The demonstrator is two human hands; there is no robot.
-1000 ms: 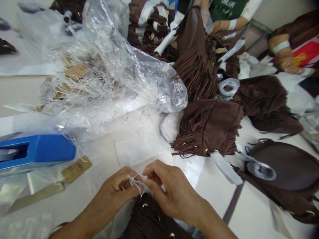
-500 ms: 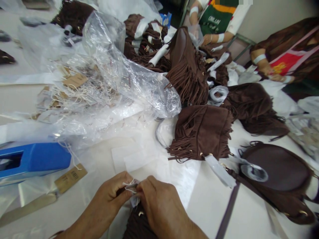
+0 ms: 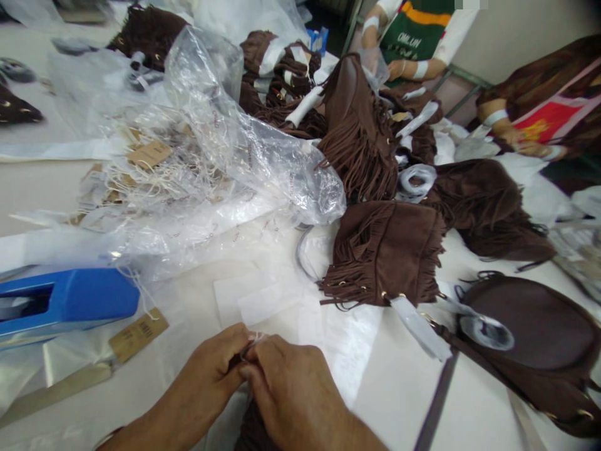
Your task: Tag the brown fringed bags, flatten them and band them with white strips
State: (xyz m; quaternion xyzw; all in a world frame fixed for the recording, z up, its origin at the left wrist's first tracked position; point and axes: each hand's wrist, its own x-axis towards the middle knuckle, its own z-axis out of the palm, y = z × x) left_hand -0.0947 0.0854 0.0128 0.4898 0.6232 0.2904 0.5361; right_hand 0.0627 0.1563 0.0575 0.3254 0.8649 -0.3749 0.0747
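Observation:
My left hand (image 3: 213, 363) and my right hand (image 3: 293, 382) meet at the lower middle, fingers closed together in a pinch. A bit of white string (image 3: 256, 338) shows between the fingertips of both; whatever else they hold there is hidden by the fingers. Directly beneath my hands is a dark brown bag (image 3: 253, 429), mostly covered by my right hand. Beyond them, white paper sheets (image 3: 263, 300) lie on the table. A brown fringed bag (image 3: 389, 250) with gold eyelets and a wrapped strap end lies past my right hand.
A blue tape dispenser (image 3: 98, 297) and a brown cardboard tag (image 3: 138, 335) on string sit at left. Clear plastic (image 3: 282, 169) covers much of the middle, beside heaped stringed tags (image 3: 150, 153). A round-flapped brown bag (image 3: 535, 319) lies at right. Two co-workers (image 3: 413, 37) stand across the table.
My fingertips have drawn closer together, and my right hand now covers more of the string and the bag under it. The whole view has shifted slightly.

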